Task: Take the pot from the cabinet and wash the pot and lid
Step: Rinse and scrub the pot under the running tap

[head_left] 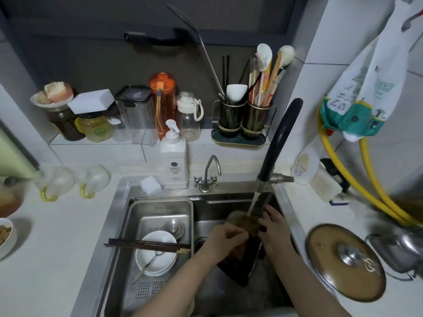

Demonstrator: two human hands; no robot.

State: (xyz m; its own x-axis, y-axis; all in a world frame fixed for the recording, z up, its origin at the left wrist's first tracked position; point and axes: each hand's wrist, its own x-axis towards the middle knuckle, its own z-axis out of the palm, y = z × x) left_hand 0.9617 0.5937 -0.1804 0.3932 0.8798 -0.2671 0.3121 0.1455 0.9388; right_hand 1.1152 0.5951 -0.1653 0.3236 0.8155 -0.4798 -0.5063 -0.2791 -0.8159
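Observation:
A glass lid (329,271) with a steel knob lies on the counter right of the sink. Behind it, at the right edge, stands the steel pot (402,250), partly cut off. Over the right sink basin (206,227), both hands hold a brown cloth (242,221) under the water running from the black tap (278,143). My left hand (223,241) pinches the cloth's near side with curled fingers. Gripping its right edge is my right hand (273,227). The cloth's dark lower end hangs down into the basin.
A steel drain basket (160,213) in the left of the sink holds a white bowl (156,252), a spoon and dark chopsticks. A soap bottle (174,156) and white sponge (150,185) sit on the sink's back rim. Jars, bottles and a utensil holder (245,122) line the ledge.

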